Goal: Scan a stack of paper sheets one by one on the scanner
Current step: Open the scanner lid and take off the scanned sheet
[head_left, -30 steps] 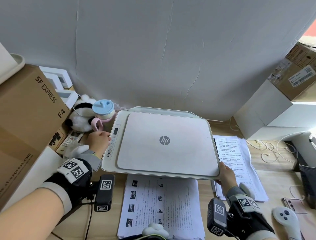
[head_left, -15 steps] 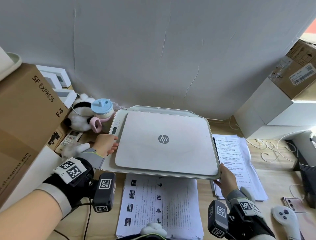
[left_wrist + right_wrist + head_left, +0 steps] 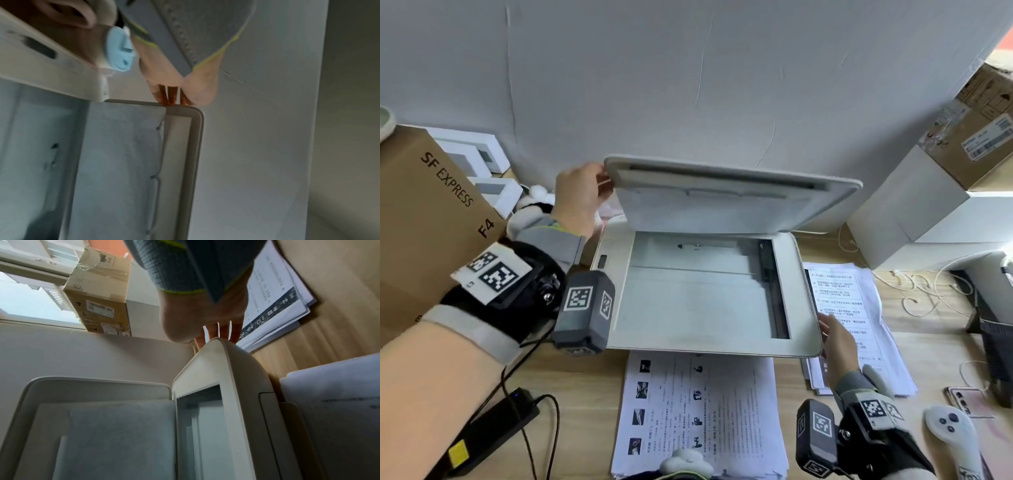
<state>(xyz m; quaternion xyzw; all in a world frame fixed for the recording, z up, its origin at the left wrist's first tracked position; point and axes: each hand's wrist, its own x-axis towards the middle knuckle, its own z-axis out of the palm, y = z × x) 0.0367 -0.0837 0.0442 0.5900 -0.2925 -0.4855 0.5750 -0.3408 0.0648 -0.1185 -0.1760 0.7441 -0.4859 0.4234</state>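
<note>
The white scanner (image 3: 803, 308) stands against the wall with its lid (image 3: 722, 202) raised steeply over the glass (image 3: 695, 298). My left hand (image 3: 582, 195) grips the lid's left corner; in the left wrist view its fingers (image 3: 170, 95) lie over the lid's edge (image 3: 195, 146). My right hand (image 3: 837, 339) rests with straight fingers (image 3: 218, 331) against the scanner's front right corner (image 3: 213, 356) and holds nothing. One printed stack of sheets (image 3: 859, 301) lies right of the scanner, another stack (image 3: 705, 411) in front of it. I cannot tell whether a sheet lies on the glass.
A brown SF Express box (image 3: 431, 212) and a plush toy (image 3: 534, 209) crowd the left. White boxes (image 3: 914, 212) and loose cables (image 3: 924, 291) are at the right. A white controller (image 3: 952, 435), a phone (image 3: 965, 401) and a black adapter (image 3: 493, 431) lie near the front.
My left hand left the button panel, took the lid's left edge and swung the lid up from flat to steeply raised. The right hand stayed at the scanner's front right corner.
</note>
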